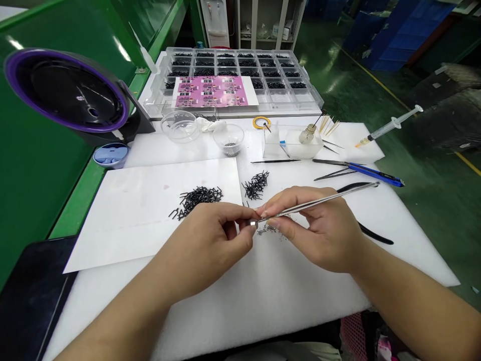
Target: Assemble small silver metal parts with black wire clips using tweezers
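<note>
My right hand (323,233) pinches a pair of slim silver tweezers (353,190), tips pointing left. The tips meet the fingers of my left hand (210,248), which closes thumb and forefinger on a small shiny metallic piece (253,223); its exact kind is too small to tell. Tiny metal bits (267,229) are scattered under my right fingers. Left of them, a pile of short black bent pieces (199,199) lies on a white sheet (131,215). A smaller black pile (256,185) sits just beyond my hands.
Behind stands a compartment box (311,95) of black pieces with a pink printed card (210,91) on it. Clear cups (228,138), a small bottle (307,134) and a syringe (391,124) stand farther back. Blue-handled pliers (376,174) lie right; a purple-rimmed fan (67,90) stands left.
</note>
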{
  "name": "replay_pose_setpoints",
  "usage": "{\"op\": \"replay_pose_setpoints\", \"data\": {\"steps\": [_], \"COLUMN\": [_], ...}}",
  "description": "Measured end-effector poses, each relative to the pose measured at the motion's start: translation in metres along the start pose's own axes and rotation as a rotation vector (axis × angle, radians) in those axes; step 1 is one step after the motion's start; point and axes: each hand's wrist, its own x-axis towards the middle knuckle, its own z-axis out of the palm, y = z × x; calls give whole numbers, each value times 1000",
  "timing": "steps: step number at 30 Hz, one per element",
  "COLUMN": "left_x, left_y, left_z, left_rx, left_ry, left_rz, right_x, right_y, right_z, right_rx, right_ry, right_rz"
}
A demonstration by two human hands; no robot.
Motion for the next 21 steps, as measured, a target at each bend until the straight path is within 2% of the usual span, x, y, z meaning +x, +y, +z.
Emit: {"op": "replay_pose_setpoints", "data": {"steps": [21], "left_x": [1], "left_y": [0], "left_z": [-1], "left_rx": [3], "left_ry": [-14], "left_rz": [7], "right_x": [1], "right_y": [-1], "right_z": [-2], "right_rx": [-11], "right_ry": [-25], "right_rz": [-31]}}
